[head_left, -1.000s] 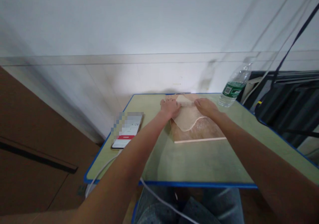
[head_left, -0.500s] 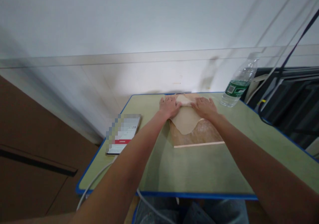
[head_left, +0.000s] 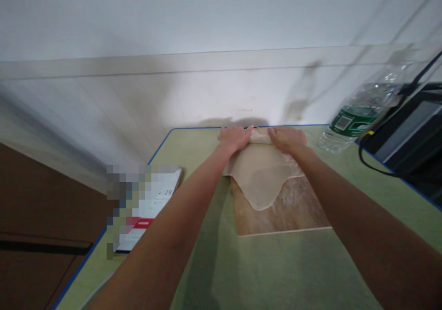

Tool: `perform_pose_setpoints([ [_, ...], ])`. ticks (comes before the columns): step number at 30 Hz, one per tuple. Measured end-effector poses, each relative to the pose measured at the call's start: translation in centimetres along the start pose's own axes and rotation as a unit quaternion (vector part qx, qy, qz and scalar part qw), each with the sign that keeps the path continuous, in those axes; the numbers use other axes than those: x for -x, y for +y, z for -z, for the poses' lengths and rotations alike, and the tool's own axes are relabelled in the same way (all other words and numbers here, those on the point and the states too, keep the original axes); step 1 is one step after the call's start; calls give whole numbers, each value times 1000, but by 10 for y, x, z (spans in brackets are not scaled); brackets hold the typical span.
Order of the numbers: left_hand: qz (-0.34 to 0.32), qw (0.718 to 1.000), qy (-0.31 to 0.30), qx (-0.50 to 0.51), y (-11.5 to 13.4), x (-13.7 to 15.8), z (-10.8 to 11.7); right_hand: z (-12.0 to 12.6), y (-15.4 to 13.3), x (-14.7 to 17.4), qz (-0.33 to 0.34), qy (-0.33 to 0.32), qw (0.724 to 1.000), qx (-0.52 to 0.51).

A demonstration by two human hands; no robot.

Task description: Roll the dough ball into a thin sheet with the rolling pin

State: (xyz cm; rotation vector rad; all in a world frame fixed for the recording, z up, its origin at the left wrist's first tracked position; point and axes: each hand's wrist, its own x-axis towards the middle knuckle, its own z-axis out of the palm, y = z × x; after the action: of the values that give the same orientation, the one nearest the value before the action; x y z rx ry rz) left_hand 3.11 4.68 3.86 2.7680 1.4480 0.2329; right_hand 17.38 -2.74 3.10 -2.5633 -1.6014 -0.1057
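Note:
A thin sheet of pale dough (head_left: 258, 174) lies on a floured wooden board (head_left: 283, 213), its rounded near edge short of the board's front. Across the far end of the sheet runs a pale rolling pin (head_left: 260, 137); I cannot tell whether dough is wrapped round it. My left hand (head_left: 235, 137) is closed over its left part, thumb pointing inward. On the right part rests my right hand (head_left: 286, 139), fingers bent over the far side. Both hands hide the pin's ends.
A phone (head_left: 155, 204), partly blurred out, lies on the green table (head_left: 276, 268) left of my left forearm. A clear water bottle (head_left: 355, 117) stands at the back right, near a black cable (head_left: 366, 160). The white wall (head_left: 214, 98) rises behind the table.
My view has come closer to the table. The roll and both hands have moved away from me to the board's far end, and more of the dough sheet shows in front.

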Motion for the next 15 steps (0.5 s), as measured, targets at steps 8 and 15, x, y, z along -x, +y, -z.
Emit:
perform_pose_setpoints([
  [8,18,999,-9,35,-2,-26,-3,-4,4,-34,16,-7,1000,2],
  [15,32,998,-11,47,-4,-42,-4,-8,2,-53,6,-5,1000,-20],
])
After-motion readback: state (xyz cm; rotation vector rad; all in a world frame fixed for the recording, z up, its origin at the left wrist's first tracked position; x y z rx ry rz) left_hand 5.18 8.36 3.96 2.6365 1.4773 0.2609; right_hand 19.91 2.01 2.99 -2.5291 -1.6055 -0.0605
